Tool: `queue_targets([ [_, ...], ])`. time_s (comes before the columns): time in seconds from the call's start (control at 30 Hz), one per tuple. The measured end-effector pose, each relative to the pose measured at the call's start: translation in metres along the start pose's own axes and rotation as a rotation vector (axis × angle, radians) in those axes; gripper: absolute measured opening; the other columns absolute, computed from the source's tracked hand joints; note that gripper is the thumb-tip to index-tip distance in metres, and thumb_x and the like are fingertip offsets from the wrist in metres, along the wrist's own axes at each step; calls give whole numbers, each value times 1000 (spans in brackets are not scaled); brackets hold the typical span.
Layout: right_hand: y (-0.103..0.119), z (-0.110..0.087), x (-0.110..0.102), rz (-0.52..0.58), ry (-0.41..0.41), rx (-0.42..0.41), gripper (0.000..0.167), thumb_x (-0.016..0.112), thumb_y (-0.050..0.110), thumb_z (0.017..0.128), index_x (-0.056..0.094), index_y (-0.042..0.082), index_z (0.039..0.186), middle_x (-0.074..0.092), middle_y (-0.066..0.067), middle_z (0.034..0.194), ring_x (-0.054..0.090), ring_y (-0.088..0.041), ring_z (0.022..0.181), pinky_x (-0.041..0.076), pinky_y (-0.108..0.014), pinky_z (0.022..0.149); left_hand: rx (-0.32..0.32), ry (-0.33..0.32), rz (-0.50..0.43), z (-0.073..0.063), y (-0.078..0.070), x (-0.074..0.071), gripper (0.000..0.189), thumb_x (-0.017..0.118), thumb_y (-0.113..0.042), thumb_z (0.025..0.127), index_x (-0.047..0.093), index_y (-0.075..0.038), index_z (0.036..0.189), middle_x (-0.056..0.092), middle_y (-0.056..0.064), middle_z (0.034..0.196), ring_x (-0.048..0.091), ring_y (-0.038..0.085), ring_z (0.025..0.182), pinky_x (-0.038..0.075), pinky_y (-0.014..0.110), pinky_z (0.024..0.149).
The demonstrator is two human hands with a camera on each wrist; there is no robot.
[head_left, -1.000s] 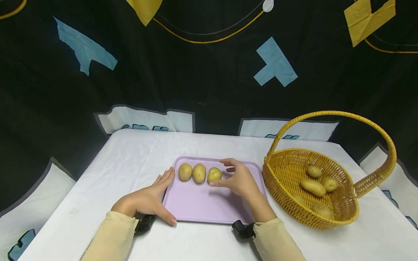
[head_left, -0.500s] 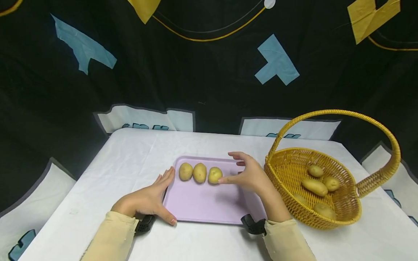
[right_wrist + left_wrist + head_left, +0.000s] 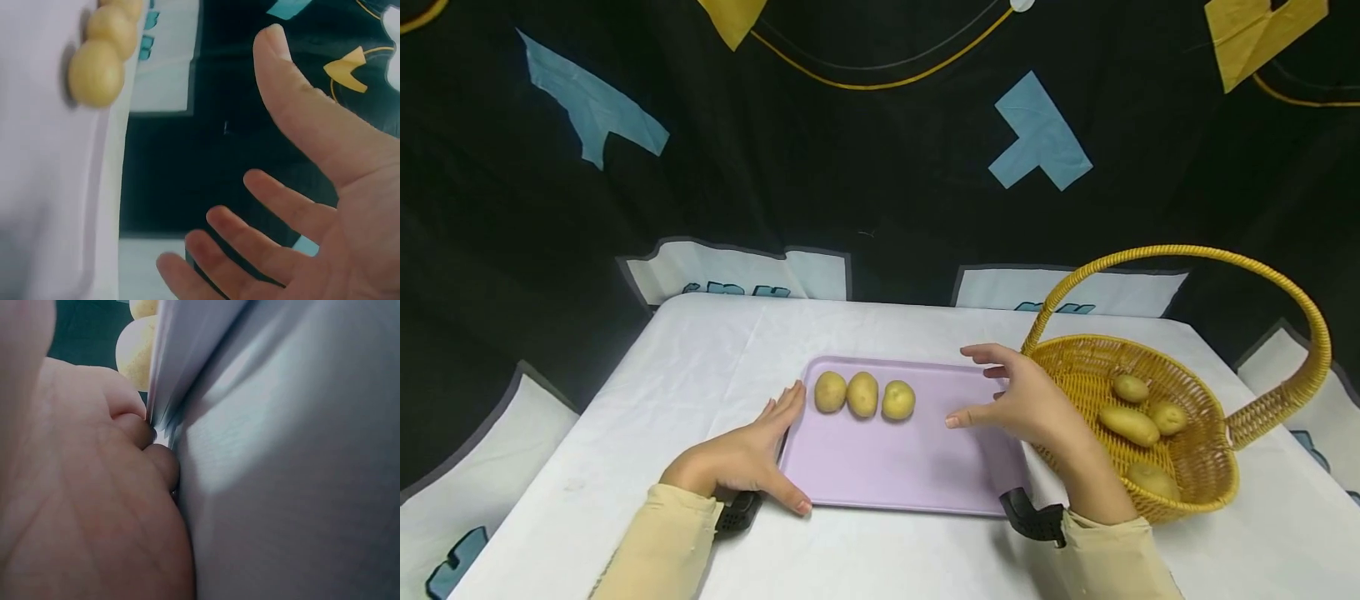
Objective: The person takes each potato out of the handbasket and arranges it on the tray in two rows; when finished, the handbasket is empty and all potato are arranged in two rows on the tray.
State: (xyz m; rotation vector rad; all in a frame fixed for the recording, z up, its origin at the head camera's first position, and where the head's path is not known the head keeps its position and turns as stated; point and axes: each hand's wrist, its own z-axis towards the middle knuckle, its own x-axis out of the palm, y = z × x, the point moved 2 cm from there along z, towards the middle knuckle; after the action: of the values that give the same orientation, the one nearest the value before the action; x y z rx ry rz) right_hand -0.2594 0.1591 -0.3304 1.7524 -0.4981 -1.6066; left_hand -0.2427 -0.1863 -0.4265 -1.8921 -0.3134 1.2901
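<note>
Three potatoes stand in a row near the far left of a lilac tray: a left potato, a middle potato and a right potato. The tray lies flat on the white table. My left hand rests at the tray's left edge, fingers extended and thumb at the near corner; the left wrist view shows its fingers against the tray's side. Above the tray's right part hovers my right hand, thumb and fingers spread with nothing between them. In the right wrist view the right hand is apart from the potatoes.
A yellow wicker basket with a tall arched handle stands right of the tray, partly behind the right forearm. Several potatoes lie in it, among them a long potato. A black curtain hangs behind the table.
My right hand has let go of the right potato and moved right, towards the basket. The potatoes stay in their row. My left hand keeps its place at the tray edge.
</note>
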Motion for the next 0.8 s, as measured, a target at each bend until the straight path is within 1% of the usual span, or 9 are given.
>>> queue_targets([
  [0.07,-3,-4,-9,-18,13,-4,88,97,37,63,59,10,138,59,-13,136,56,-37,122,54,-46,91,9,2,-5,0,-1,0,156,99,-46,52,-3,0,160,-9,22,165,-10,49,147,1,64,116],
  [0.2,-11,-10,-31,-36,45,-15,80,96,32,66,63,5,133,62,-15,131,57,-36,119,56,-43,87,0,4,-4,0,0,1,156,99,-48,51,-3,-1,160,-9,20,166,-11,47,148,1,63,117],
  [0.3,-15,-14,-48,-72,90,-17,78,95,36,66,65,5,131,63,-14,130,57,-36,119,55,-45,90,-4,3,-4,0,0,1,157,99,-48,50,-2,-2,160,-9,19,166,-11,46,148,0,62,117],
  [0.43,-24,-17,-70,-111,179,-17,77,94,37,68,64,5,131,63,-14,130,57,-35,118,54,-48,92,8,-1,-5,0,1,1,156,99,-47,51,-3,-2,160,-9,20,166,-11,48,148,1,64,116],
  [0.53,-37,-20,-84,-127,246,-8,74,92,35,71,63,5,133,61,-16,132,58,-36,118,54,-48,91,7,0,-4,0,2,1,156,99,-47,51,-3,-2,160,-9,20,166,-11,48,147,0,65,116],
  [0.63,-55,-23,-97,-135,298,1,73,91,32,73,62,4,134,59,-18,134,58,-37,118,55,-48,91,-4,6,-3,0,2,1,156,99,-48,51,-3,-3,160,-10,19,166,-12,47,148,0,64,116],
  [0.7,-67,-25,-105,-132,328,1,73,91,29,73,61,2,133,58,-21,135,59,-38,117,55,-48,91,-5,7,2,1,1,0,157,99,-48,51,-3,-3,160,-10,18,166,-11,46,148,1,63,117],
  [0.8,-83,-27,-113,-95,390,7,73,90,25,74,59,-2,134,56,-24,136,59,-40,117,55,-47,91,-2,5,-3,0,2,1,157,99,-49,50,-3,-3,161,-9,18,166,-11,46,148,1,63,117],
])
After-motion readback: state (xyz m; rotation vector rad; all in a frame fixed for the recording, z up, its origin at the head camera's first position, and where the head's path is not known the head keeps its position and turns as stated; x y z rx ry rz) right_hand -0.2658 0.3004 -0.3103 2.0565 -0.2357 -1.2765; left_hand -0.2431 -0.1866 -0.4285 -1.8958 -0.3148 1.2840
